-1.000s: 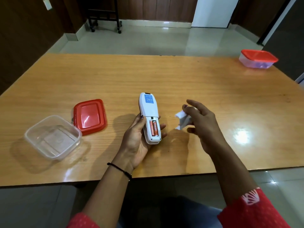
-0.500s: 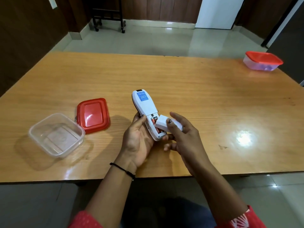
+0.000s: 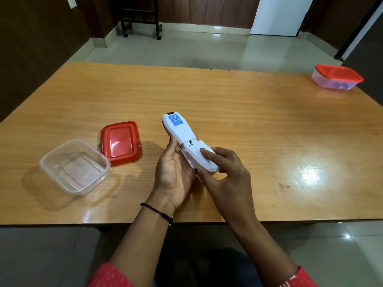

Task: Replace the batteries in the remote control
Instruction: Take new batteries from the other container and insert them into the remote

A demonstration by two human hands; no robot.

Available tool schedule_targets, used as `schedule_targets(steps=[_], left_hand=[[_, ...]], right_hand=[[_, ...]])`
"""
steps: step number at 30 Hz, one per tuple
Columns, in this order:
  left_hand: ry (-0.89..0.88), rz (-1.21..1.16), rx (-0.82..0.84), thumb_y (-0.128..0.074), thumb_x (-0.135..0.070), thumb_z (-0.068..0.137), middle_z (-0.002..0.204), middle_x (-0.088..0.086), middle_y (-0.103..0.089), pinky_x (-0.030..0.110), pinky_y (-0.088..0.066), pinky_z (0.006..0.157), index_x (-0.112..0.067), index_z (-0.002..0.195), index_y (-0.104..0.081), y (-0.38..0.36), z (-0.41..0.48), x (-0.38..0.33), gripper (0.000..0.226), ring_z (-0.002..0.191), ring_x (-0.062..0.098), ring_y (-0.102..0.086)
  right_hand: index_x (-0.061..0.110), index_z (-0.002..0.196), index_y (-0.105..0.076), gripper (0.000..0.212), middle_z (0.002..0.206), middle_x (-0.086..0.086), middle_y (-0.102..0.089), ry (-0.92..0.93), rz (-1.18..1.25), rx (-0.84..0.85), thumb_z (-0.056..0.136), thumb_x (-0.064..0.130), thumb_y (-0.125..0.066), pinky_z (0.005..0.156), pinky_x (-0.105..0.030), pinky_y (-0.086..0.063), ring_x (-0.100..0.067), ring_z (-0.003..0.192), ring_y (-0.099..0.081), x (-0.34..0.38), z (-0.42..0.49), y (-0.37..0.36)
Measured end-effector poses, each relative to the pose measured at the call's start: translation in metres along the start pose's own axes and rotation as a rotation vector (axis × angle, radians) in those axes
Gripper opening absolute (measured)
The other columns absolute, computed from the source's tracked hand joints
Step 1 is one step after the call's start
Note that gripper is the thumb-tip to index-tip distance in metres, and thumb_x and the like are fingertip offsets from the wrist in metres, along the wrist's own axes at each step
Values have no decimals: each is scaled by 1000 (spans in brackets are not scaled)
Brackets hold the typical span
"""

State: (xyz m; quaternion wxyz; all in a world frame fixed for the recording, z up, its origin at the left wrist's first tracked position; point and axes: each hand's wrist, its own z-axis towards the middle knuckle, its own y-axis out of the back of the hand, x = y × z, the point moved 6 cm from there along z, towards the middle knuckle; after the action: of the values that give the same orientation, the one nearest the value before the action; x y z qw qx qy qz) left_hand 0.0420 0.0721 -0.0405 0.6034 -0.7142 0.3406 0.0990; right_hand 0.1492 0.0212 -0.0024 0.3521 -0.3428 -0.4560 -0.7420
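White plastic battery cover (image 3: 200,157): moved from apart onto the compartment of white oblong remote control (image 3: 179,129), not yet seated. Left hand (image 3: 174,179) grips remote; right hand (image 3: 226,181) pinches cover. Closure pending.

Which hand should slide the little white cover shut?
Probably the right hand: it pinches the battery cover, not yet fully seated, while the left hand holds the remote steady.

Cover (image 3: 200,157) mostly hides the compartment (image 3: 189,144) — label (image 3: 175,120) print unreadable.
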Motion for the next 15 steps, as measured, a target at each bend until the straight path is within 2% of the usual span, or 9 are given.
schedule_targets(steps=[2,4,6,9,12,15], left_hand=[[0,11,-15,-44,-46,94,111,13,-56,34,-55,78,-7,133,-48,2,0,0,56,96,24,-61],[8,9,-27,-48,-47,92,122,15,-49,36,-55,81,-10,141,-39,4,2,2,62,108,29,-54],[21,-4,-36,-48,-46,92,126,15,-47,35,-56,80,-10,142,-37,6,2,4,63,113,28,-49],[23,12,-1,-52,-41,90,129,13,-50,33,-56,79,-11,141,-39,2,1,8,60,113,25,-51],[-30,36,71,-51,-20,92,122,7,-60,33,-57,77,-18,136,-44,-2,0,5,45,101,17,-64],[-74,75,119,-51,-6,88,127,9,-60,41,-53,87,-18,135,-44,-5,-2,0,50,102,18,-63]], right_hand=[[27,112,-69,41,108,6,-59,17,-36,-7,74,15,-77,77,-17,-47,-6,99,-58,3,-1,0],[25,111,-69,41,105,5,-59,35,-70,-16,73,14,-77,74,-9,-43,-5,96,-58,4,-2,-1],[23,112,-68,41,105,2,-60,45,-110,-15,73,12,-77,73,-7,-41,-8,95,-58,4,-2,-4],[20,114,-67,42,105,1,-59,23,-121,16,74,13,-76,72,-4,-40,-8,94,-57,2,0,-7],[23,115,-66,38,109,2,-57,14,-81,81,78,17,-73,73,-7,-43,-6,97,-56,2,2,-9],[29,117,-63,32,111,8,-57,-90,84,148,87,17,-63,77,-17,-51,-3,99,-59,-2,6,-5]])
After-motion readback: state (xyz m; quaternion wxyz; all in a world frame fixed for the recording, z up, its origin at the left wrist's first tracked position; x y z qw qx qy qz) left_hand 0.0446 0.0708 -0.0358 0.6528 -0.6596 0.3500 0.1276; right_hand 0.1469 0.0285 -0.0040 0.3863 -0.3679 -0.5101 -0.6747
